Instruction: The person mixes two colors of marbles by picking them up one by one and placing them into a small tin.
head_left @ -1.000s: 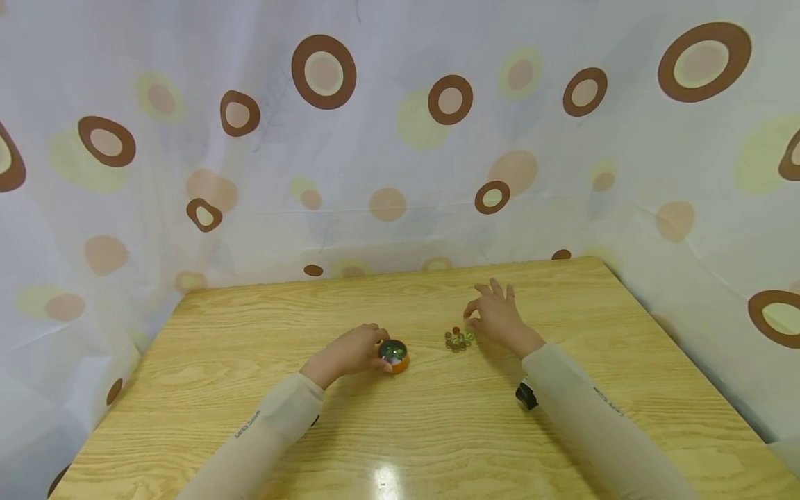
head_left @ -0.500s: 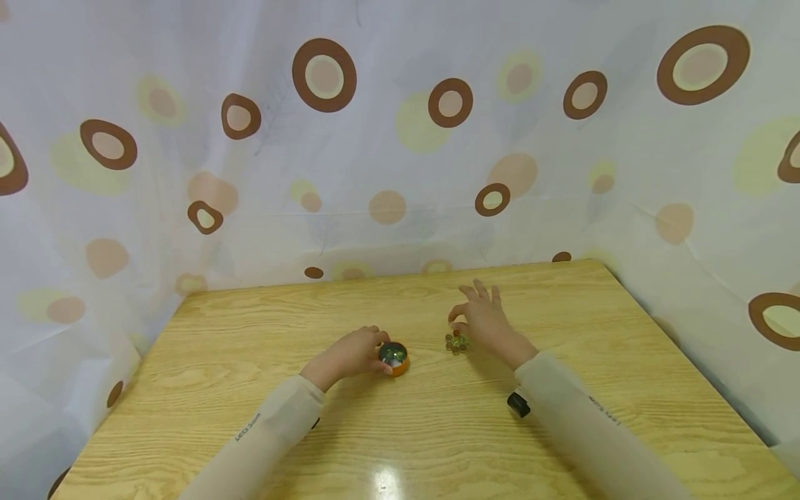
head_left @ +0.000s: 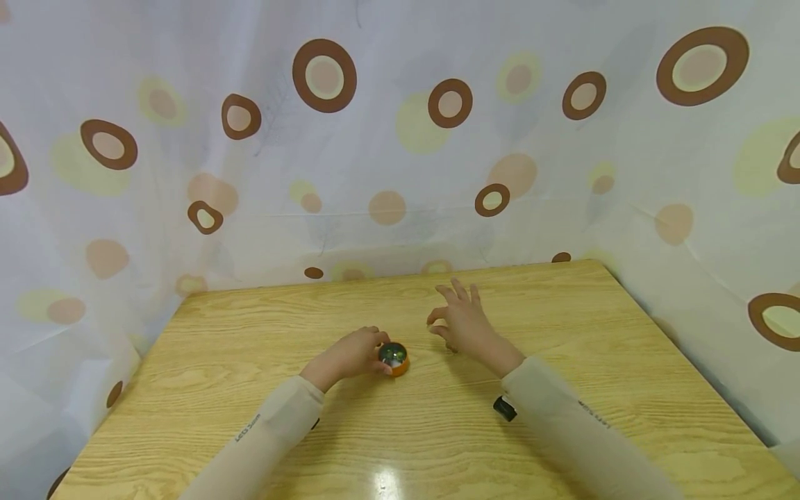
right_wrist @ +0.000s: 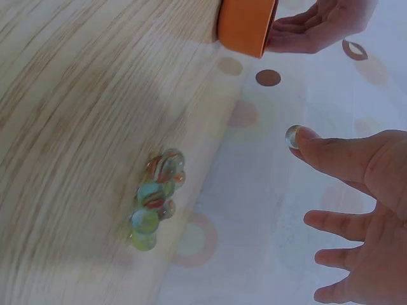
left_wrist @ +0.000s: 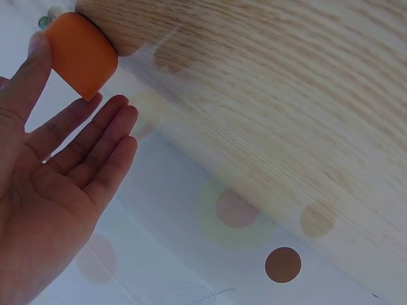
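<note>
My left hand (head_left: pixel 353 353) steadies a small round orange cup (head_left: pixel 400 369) on the wooden table, thumb on one side and fingers on the other. Its inside looks dark and shiny, with greenish glints, in the head view. To the right of the cup is my right hand (head_left: pixel 465 326), raised above the table. Between its thumb and index finger it pinches a clear glass marble (right_wrist: pixel 292 136); the other fingers spread out. Below it on the table lies a cluster of several glass marbles (right_wrist: pixel 151 196) with green, red and white swirls, mostly hidden by the right hand in the head view.
The light wooden table (head_left: pixel 262 389) runs back to a white curtain (head_left: pixel 387 153) with brown and yellow ring prints, which also hangs at both sides. A black wrist device (head_left: pixel 505 408) shows under the right sleeve.
My right hand has moved left, from beside the marble cluster to over it and toward the cup. My left hand and the cup have stayed in place.
</note>
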Demonstrator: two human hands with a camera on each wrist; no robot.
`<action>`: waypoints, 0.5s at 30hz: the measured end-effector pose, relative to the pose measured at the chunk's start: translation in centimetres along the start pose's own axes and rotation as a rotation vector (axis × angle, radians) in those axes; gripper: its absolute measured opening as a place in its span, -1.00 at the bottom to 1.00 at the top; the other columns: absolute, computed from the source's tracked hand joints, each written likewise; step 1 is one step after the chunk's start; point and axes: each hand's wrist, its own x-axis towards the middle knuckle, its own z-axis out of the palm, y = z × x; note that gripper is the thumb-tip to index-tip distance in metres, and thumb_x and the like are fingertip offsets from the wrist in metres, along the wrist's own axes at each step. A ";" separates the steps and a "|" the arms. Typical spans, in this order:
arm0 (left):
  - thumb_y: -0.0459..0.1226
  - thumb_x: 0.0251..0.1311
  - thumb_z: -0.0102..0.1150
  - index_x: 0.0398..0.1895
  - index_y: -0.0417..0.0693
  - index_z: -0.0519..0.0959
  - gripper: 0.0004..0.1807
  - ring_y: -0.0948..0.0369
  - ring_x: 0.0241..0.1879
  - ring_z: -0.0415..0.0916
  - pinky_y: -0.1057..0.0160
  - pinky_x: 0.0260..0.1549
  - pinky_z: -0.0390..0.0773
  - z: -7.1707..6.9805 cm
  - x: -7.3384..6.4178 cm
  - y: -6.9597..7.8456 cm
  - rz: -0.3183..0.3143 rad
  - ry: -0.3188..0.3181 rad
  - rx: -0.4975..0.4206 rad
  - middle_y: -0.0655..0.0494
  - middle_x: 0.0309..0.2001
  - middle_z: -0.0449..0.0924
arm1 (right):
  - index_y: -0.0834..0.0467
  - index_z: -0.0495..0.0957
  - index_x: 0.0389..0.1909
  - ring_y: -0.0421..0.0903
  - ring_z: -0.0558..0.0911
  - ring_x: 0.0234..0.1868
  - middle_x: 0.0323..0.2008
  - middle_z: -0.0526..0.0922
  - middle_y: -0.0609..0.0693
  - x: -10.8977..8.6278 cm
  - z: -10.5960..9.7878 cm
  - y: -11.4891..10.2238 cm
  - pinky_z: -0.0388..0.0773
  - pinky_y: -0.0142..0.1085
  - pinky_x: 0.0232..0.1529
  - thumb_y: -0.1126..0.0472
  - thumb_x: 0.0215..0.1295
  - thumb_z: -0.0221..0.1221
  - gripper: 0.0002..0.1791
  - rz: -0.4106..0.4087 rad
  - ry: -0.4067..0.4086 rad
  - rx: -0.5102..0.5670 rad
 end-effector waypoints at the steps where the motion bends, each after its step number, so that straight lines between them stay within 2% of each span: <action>1: -0.13 0.06 0.40 -0.01 -0.25 0.55 -0.50 0.03 -0.12 0.52 0.06 -0.06 0.52 0.0 0.0 0.0 -0.001 0.002 0.000 -0.08 -0.14 0.54 | 0.05 0.73 -0.28 0.35 0.01 0.43 0.33 0.30 0.28 0.0 0.0 -0.2 -0.20 0.35 0.30 0.16 0.14 0.35 -0.87 -0.005 0.002 0.005; 8: -0.13 0.05 0.41 -0.03 -0.24 0.56 -0.52 0.02 -0.12 0.52 0.06 -0.07 0.52 0.0 0.1 0.0 -0.009 0.001 -0.002 -0.07 -0.14 0.54 | 0.04 0.73 -0.29 0.35 0.03 0.43 0.33 0.31 0.27 0.2 0.0 -1.2 -0.19 0.34 0.31 0.16 0.17 0.34 -0.90 -0.032 0.027 0.011; 15: -0.13 0.06 0.40 -0.02 -0.24 0.56 -0.51 0.02 -0.11 0.52 0.05 -0.06 0.52 -0.1 0.0 0.1 -0.008 -0.004 -0.008 -0.07 -0.13 0.53 | 0.05 0.72 -0.27 0.36 0.02 0.42 0.34 0.29 0.27 0.3 0.3 -2.0 -0.19 0.35 0.31 0.15 0.18 0.33 -0.89 -0.052 0.008 0.030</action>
